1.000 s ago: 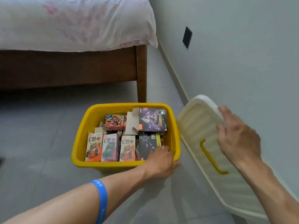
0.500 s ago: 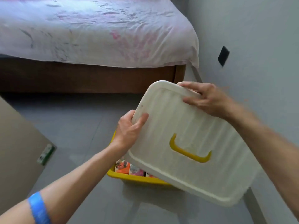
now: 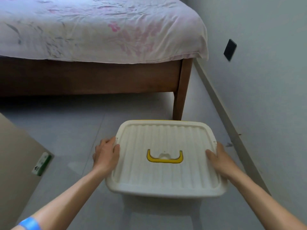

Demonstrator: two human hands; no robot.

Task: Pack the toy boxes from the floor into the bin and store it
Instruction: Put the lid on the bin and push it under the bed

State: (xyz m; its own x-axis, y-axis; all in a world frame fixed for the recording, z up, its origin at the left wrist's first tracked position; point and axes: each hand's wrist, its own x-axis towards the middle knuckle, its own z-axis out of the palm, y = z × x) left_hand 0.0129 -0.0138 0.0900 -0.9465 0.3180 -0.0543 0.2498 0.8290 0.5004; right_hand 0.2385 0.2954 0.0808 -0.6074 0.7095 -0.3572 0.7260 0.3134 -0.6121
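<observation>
A cream ribbed lid (image 3: 166, 173) with a yellow handle (image 3: 165, 157) lies flat over the yellow bin (image 3: 181, 120), of which only a thin strip of far rim shows. The toy boxes are hidden beneath the lid. My left hand (image 3: 106, 154) grips the lid's left edge, thumb on top. My right hand (image 3: 219, 159) grips the right edge in the same way. The bin stands on the grey floor in front of the bed's corner leg.
A wooden bed (image 3: 93, 77) with a floral sheet (image 3: 103, 27) fills the far side, its leg (image 3: 181, 93) just beyond the bin. A grey wall with a skirting board (image 3: 232, 127) runs along the right. A cardboard box (image 3: 18, 156) stands at the left.
The lid was leaning on the wall, then both hands carried it tilted above the bin. Now it lies level on the bin, covering the toy boxes, with one hand on each side.
</observation>
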